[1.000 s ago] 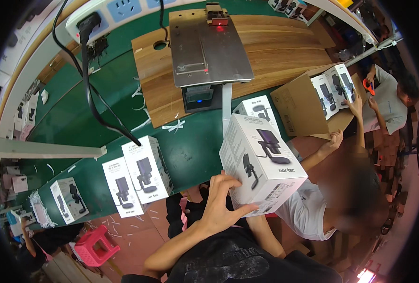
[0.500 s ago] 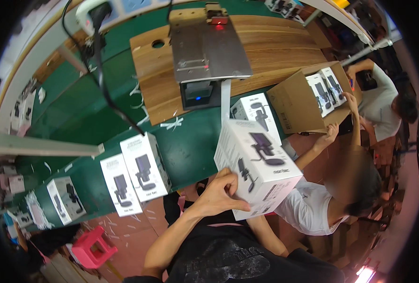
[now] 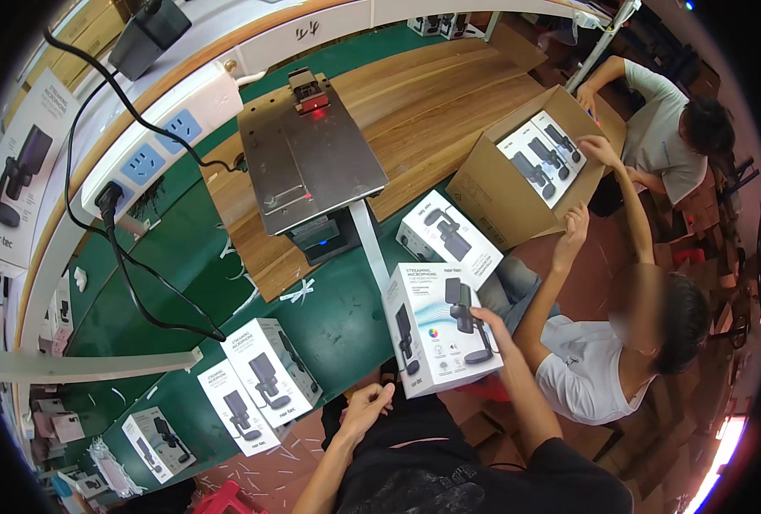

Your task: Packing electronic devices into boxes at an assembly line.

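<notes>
My right hand (image 3: 488, 330) grips a white microphone box (image 3: 436, 334) by its right side, thumb on the printed front. The box is tilted above the table's front edge. My left hand (image 3: 368, 411) is just off the box's lower left corner, fingers loosely bent and holding nothing visible. A pale strip (image 3: 369, 244) runs from the metal-topped machine (image 3: 312, 163) down to behind the box. Another microphone box (image 3: 450, 238) lies behind the held one. To the left, two upright microphone boxes (image 3: 269, 368) stand side by side on the green table.
At the right, a person (image 3: 581, 368) reaches to an open carton (image 3: 492, 184) holding several microphone boxes. Another person (image 3: 676, 128) is beyond. A power strip (image 3: 162, 141) with black cables is at the upper left, and a metal bar (image 3: 98, 367) crosses the left side.
The held box has turned to show another printed face. My left hand has left it and my right hand now shows on its right side. The view has shifted.
</notes>
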`<state>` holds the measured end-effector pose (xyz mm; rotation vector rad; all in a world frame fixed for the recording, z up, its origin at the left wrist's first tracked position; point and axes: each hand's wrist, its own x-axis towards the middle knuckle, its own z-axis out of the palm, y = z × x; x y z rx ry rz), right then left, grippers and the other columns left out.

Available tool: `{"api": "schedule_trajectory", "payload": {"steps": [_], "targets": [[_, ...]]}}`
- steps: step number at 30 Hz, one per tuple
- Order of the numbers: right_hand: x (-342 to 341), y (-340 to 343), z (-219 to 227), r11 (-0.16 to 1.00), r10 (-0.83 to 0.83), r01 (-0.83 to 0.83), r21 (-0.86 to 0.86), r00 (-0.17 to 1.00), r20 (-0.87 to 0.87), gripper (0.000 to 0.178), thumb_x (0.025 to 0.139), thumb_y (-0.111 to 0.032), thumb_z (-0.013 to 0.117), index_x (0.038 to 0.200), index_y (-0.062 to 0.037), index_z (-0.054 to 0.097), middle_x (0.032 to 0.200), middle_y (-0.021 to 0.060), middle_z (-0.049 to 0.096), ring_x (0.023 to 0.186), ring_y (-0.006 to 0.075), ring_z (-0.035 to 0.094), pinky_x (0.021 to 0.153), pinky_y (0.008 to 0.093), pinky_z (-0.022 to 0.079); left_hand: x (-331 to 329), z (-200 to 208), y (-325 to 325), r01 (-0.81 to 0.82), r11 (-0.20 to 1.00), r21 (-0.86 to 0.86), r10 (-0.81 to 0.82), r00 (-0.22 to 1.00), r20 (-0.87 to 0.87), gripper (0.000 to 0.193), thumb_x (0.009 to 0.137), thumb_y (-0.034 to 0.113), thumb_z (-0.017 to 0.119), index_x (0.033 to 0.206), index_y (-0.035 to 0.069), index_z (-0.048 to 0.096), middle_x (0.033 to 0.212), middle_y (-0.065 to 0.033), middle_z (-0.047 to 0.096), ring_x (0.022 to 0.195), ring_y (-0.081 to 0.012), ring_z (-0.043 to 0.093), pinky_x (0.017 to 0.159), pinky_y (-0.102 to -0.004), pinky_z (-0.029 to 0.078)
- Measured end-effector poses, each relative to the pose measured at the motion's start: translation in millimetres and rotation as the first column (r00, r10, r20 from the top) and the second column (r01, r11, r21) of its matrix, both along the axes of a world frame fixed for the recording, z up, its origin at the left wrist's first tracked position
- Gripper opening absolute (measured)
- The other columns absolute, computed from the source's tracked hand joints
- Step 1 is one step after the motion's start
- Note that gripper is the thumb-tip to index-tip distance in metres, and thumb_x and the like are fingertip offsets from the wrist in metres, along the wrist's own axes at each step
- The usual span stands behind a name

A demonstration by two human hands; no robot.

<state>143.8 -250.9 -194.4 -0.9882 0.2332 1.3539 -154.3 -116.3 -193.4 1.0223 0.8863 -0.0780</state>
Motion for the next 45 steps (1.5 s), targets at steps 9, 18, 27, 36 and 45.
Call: {"api": "schedule_trajectory", "payload": {"steps": [9, 18, 27, 36, 45], "targets": [[48.9, 38.2, 9.7, 0.856, 0.498, 0.011, -0.517, 0.254, 0.829, 0.089, 0.061, -0.03, 0.085, 0.14, -0.0033, 0.053, 0.121, 0.0251, 0.059, 0.112, 0.0314, 0.058, 0.097, 0.0419, 0.047, -31.1, -5.2, 17.8, -0.165, 0.984, 0.068, 0.168, 0.985, -0.042, 0.04, 0.096, 0.037, 0.068, 0.077, 0.002, 0.062, 0.07, -0.0037, 0.061, 0.064, -0.0107, 0.057, 0.063, -0.0255, 0.047], [43.6, 95.9, -38.5, 0.806, 0.575, 0.218, -0.551, -0.515, 0.636, 0.094, 0.06, -0.037, 0.085, 0.141, -0.0069, 0.048, 0.144, 0.0377, 0.036, 0.133, 0.0535, 0.035, 0.112, 0.0605, 0.027, -68.3, 1.5, 59.0, 0.047, 0.203, 0.978, 0.425, 0.896, -0.131, 0.023, 0.087, 0.018, 0.072, 0.09, -0.002, 0.061, 0.099, -0.0194, 0.056, 0.094, -0.0389, 0.05, 0.084, -0.0475, 0.04], [-17.9, 81.0, -7.4, 0.888, 0.458, 0.306, -0.342, -0.526, 0.717, 0.061, 0.083, -0.023, 0.074, 0.131, 0.0058, 0.05, 0.143, 0.0323, 0.037, 0.134, 0.0483, 0.035, 0.113, 0.0543, 0.028, -57.9, -32.9, 116.9, 0.308, 0.151, 0.939, 0.651, 0.684, -0.329, 0.094, 0.08, 0.044, 0.074, 0.139, -0.018, 0.033, 0.147, -0.0492, 0.015, 0.141, -0.06, 0.013, 0.117, -0.0612, 0.014], [-118.5, 52.7, 3.8, 0.979, 0.19, 0.035, -0.2, 0.185, 0.964, 0.04, 0.079, -0.003, 0.069, 0.118, 0.0004, 0.059, 0.125, 0.0168, 0.057, 0.118, 0.0303, 0.057, 0.1, 0.0386, 0.046, -20.4, -38.6, 133.4, 0.236, 0.216, 0.948, 0.641, 0.697, -0.32, 0.098, 0.073, 0.046, 0.075, 0.139, -0.014, 0.035, 0.144, -0.0462, 0.025, 0.134, -0.0582, 0.027, 0.114, -0.0626, 0.018], [-115.9, 83.7, 80.0, 0.892, -0.171, 0.16, 0.423, 0.985, -0.011, 0.044, 0.072, 0.014, 0.054, 0.113, -0.0034, 0.057, 0.111, 0.0137, 0.055, 0.102, 0.0244, 0.053, 0.09, 0.0373, 0.044, -26.0, 2.8, 105.0, 0.16, 0.142, 0.977, 0.5, 0.84, -0.21, 0.096, 0.058, 0.026, 0.088, 0.133, -0.002, 0.036, 0.134, -0.0303, 0.036, 0.123, -0.0463, 0.037, 0.105, -0.0567, 0.03]]}}
